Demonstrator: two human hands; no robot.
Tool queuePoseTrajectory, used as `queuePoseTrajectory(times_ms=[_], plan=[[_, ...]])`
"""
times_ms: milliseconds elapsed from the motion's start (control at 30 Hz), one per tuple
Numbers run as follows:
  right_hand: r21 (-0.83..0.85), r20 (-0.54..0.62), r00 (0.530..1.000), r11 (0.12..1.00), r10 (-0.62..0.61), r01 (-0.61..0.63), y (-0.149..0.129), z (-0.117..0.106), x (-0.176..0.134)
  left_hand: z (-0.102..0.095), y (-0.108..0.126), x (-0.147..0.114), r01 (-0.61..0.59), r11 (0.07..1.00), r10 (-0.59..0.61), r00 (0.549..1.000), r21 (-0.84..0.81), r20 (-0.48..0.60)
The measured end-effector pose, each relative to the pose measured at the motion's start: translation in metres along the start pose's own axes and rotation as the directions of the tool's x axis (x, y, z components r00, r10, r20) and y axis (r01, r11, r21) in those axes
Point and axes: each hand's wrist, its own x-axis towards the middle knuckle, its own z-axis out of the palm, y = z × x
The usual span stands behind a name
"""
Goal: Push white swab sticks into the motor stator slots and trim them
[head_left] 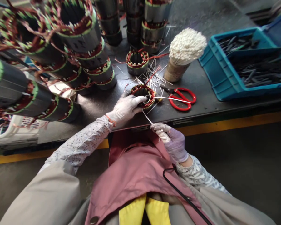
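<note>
A wound motor stator with copper windings and green insulation stands on the dark workbench. My left hand, in a white glove, grips its near left rim, the fingers reaching over the opening. One end of a white lacing cord runs from the stator to my right hand, which is closed on it in a pale purple glove, below the bench edge. Another length of white cord sticks out to the right across red-handled scissors. Part of the stator is hidden behind my left hand.
Loose white cord pieces lie around a second stator. A bundle of white cords stands upright in a holder. To the right is a blue bin of dark strips; tall stator stacks crowd the left.
</note>
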Motion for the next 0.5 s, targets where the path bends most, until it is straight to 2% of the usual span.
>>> queuePoseTrajectory(times_ms=[100,333,500], plan=[[0.024,-0.032,0.999,0.999,-0.02,0.021,-0.003,0.005,0.006,0.001,-0.002,-0.001,-0.003,1.0,0.003,1.0,-0.019,-0.026],[0.037,-0.038,0.998,0.998,0.045,-0.044,-0.021,-0.013,-0.022,0.005,-0.007,-0.001,-0.037,0.999,0.036,0.999,-0.039,-0.04],[0.063,-0.061,0.992,0.992,0.113,-0.109,-0.019,-0.005,-0.014,0.005,-0.006,0.0,-0.019,0.999,0.017,0.999,-0.044,-0.049]])
